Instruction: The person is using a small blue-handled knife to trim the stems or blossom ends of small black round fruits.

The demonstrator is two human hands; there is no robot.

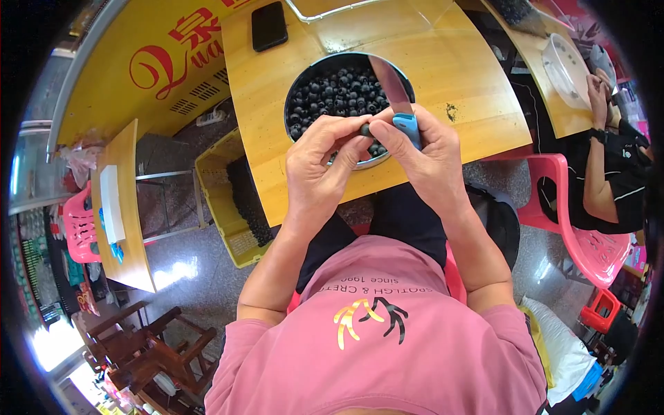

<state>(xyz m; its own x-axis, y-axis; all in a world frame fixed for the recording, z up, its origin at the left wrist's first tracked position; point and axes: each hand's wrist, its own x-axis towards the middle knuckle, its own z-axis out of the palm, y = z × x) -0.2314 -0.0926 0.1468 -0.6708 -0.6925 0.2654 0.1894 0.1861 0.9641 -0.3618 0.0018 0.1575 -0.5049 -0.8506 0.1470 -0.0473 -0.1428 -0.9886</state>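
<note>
Over the near part of a round metal-rimmed bowl (288,111), my two hands come together. My left hand (321,166) is closed, its thumb and forefinger pinching a small dark round ball (365,129), maybe a fruit or nut. My right hand (432,155) is wrapped around the blue handle of a knife (395,93), whose blade points up and away across the bowl's right side. The right thumb tip meets the same small ball. Many similar dark balls (339,90) fill the bowl; the hands hide its near part.
The bowl stands on a wooden table (470,83), with a black phone (269,26) at its far left. Below the left edge is a yellow crate (228,228) holding dark stuff. A person (609,173) sits at another table on the right, near a pink chair (553,207) and a clear basin (564,69).
</note>
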